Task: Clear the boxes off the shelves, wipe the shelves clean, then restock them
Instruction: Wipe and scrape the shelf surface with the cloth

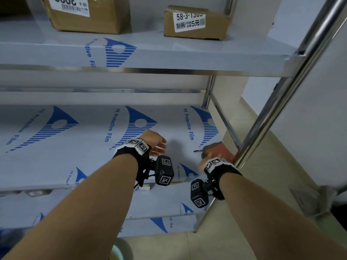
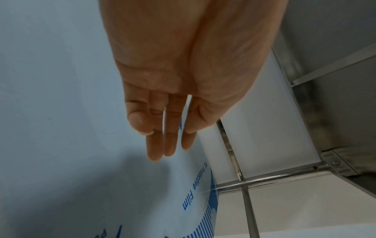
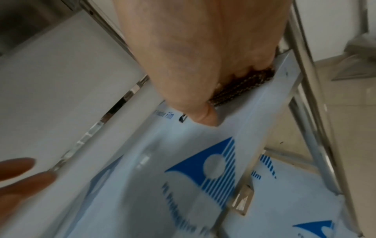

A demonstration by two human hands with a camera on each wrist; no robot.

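The left hand (image 2: 173, 77) hangs palm-up to the camera, its fingers (image 2: 156, 145) straight and relaxed, slightly parted, holding nothing. Below the hand lies the shelf (image 2: 61, 96), covered in pale film printed with blue stripes and the words "PE Protective Film" beyond the fingertips. A soft shadow falls on the film under the fingers. To the hand's right, steel rails (image 2: 264, 180) cross at the shelf's end, beneath the grey underside of an upper shelf (image 2: 335, 112).

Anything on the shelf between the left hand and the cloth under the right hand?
No. In the head view, only bare film-covered shelf lies between the left hand and the reddish cloth under the right hand.
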